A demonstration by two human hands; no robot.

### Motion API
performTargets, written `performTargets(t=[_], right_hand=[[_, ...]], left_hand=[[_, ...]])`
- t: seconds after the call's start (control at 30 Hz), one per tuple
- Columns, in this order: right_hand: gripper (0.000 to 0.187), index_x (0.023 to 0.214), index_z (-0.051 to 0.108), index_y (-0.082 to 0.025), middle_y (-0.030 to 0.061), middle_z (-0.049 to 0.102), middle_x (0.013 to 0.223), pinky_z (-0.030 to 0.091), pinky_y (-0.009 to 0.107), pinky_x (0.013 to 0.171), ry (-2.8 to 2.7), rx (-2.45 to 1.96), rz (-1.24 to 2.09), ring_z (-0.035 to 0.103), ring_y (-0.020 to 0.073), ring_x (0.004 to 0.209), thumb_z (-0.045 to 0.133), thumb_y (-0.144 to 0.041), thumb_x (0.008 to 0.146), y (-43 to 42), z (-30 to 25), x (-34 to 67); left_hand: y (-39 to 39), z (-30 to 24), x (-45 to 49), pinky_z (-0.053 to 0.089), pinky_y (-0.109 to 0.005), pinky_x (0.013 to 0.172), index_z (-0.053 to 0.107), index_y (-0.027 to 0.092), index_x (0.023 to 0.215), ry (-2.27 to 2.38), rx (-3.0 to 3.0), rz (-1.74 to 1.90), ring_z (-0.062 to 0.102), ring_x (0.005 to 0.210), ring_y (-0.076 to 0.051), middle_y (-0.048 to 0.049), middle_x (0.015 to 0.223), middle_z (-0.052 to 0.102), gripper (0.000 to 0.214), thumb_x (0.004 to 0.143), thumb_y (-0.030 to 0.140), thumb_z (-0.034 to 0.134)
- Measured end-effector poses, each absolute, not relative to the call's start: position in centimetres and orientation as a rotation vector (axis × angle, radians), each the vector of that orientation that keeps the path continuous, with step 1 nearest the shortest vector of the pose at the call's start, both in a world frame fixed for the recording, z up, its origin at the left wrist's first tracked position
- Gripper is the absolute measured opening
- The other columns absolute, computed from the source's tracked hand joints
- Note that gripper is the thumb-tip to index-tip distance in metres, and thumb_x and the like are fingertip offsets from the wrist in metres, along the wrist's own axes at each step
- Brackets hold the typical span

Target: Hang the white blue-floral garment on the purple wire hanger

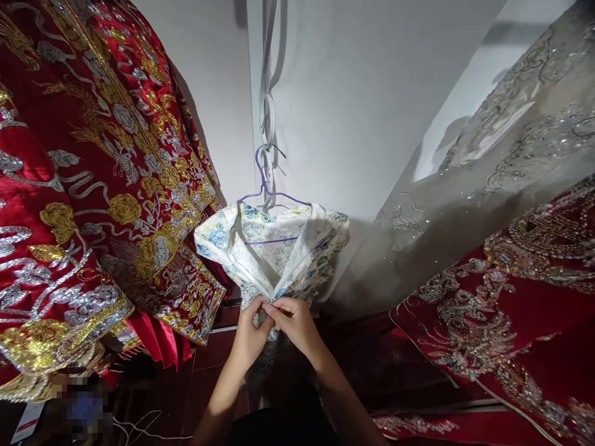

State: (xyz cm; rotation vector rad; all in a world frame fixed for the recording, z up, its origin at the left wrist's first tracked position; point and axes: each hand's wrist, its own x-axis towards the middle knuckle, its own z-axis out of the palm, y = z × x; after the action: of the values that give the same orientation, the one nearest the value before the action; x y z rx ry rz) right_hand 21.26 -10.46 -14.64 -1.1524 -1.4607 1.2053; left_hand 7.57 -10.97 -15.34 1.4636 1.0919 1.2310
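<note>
A white short-sleeved garment (218,238) with blue and yellow flowers hangs on a thin purple hanger (290,198). Its V-shaped opening spreads wide at the top and narrows to a point at my fingers. At that point my left hand (251,328) pinches one edge of the opening. My right hand (294,319) pinches the other edge, with its thumb and fingertips against those of my left. Whatever small fastener may lie between the fingertips is hidden. Below my hands, the lower part of the garment is mostly in shadow.
White metal rings (268,121) hold the hanger against the white wall (353,93). A red robe (116,148) with gold and silver embroidery hangs at left. To the right hang a beaded pale gown (465,204) and a red beaded garment (553,316). White cables (144,427) lie low at left.
</note>
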Motion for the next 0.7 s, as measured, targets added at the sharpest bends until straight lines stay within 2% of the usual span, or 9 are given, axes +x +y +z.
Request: performTargets(t=[0.17, 0.3, 0.4, 0.53, 0.63, 0.7], right_hand=[[0.036, 0.067, 0.061, -0.019, -0.0022, 0.052, 0.050, 0.028, 0.026, 0.046, -1.196, -1.098, 1.388, 0.040, 0.0110, 0.044, 0.063, -0.049, 0.086, -9.7, -15.3, 21.8], [0.034, 0.069, 0.061, -0.019, -0.0066, 0.039, 0.042, 0.022, 0.027, 0.044, -1.013, -1.080, 1.331, 0.028, 0.0092, 0.040, 0.062, -0.048, 0.086, -6.4, -12.8, 22.9], [0.036, 0.062, 0.059, -0.019, -0.0067, 0.036, 0.042, 0.026, 0.027, 0.047, -1.106, -0.958, 1.158, 0.030, 0.0090, 0.041, 0.065, -0.047, 0.085, -2.9, -7.0, 23.8], [0.035, 0.070, 0.066, -0.018, -0.0055, 0.042, 0.045, 0.030, 0.025, 0.047, -1.250, -0.855, 0.998, 0.036, 0.0090, 0.042, 0.061, -0.047, 0.088, -0.3, 0.7, 23.4], [0.034, 0.072, 0.067, -0.017, -0.0044, 0.048, 0.046, 0.031, 0.024, 0.046, -1.316, -0.860, 0.933, 0.040, 0.0088, 0.043, 0.059, -0.044, 0.090, -0.4, 2.2, 22.2], [0.031, 0.073, 0.067, -0.017, -0.0048, 0.048, 0.047, 0.029, 0.023, 0.045, -1.314, -0.858, 0.969, 0.040, 0.0081, 0.042, 0.058, -0.041, 0.091, -0.8, 1.4, 21.8]], left_hand=[[-9.6, -15.1, 8.0, 0.042, -0.026, 0.067, 0.065, 0.019, 0.078, 1.161, 1.537, 1.223, 0.056, 0.072, -0.018, -0.0029, 0.076, 0.063, 0.017, 0.088, 0.032, 0.060], [-8.6, -15.6, 9.0, 0.041, -0.026, 0.065, 0.063, 0.019, 0.077, 1.218, 1.613, 1.209, 0.055, 0.069, -0.018, -0.0028, 0.075, 0.062, 0.016, 0.089, 0.030, 0.058], [-8.1, -15.5, 9.6, 0.040, -0.027, 0.067, 0.058, 0.020, 0.076, 1.232, 1.730, 1.143, 0.055, 0.071, -0.019, -0.0024, 0.075, 0.060, 0.014, 0.089, 0.026, 0.055], [-7.6, -15.1, 9.4, 0.038, -0.027, 0.067, 0.055, 0.021, 0.076, 1.280, 1.848, 1.051, 0.054, 0.071, -0.019, -0.0018, 0.075, 0.058, 0.013, 0.088, 0.019, 0.050], [-7.0, -14.0, 8.5, 0.038, -0.027, 0.064, 0.054, 0.021, 0.075, 1.299, 1.829, 1.019, 0.053, 0.067, -0.018, -0.0001, 0.070, 0.055, 0.014, 0.089, 0.022, 0.053], [-6.4, -12.0, 7.9, 0.041, -0.027, 0.067, 0.059, 0.021, 0.085, 1.270, 1.797, 1.130, 0.056, 0.071, -0.018, -0.0007, 0.075, 0.059, 0.007, 0.090, 0.025, 0.056]])
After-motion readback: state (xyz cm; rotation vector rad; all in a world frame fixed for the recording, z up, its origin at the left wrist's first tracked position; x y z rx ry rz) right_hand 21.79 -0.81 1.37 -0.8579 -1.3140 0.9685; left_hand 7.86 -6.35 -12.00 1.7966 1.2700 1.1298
